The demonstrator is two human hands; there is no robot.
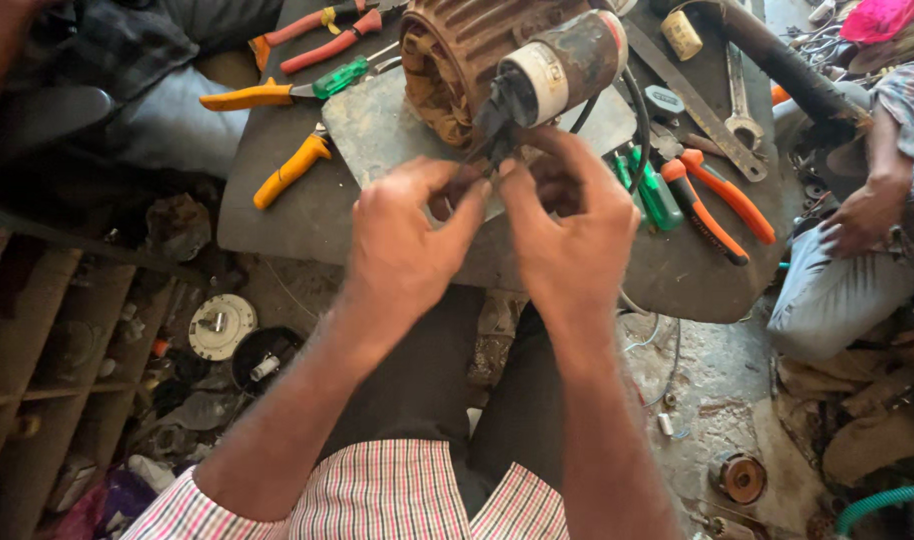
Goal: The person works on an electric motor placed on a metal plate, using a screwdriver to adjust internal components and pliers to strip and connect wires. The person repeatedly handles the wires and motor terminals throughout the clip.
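Black wires [492, 140] pinched between both hands' fingers [467, 205].

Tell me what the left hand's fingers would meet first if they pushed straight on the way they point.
Probably the black wires they already pinch, then the cylindrical capacitor on the rusty motor; depth is unclear.

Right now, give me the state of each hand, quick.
Left hand: closed, pinching the black wires below the capacitor.
Right hand: closed, pinching the same wires.

Black wires [492, 125] hang from a rusty cylindrical capacitor [562, 65].
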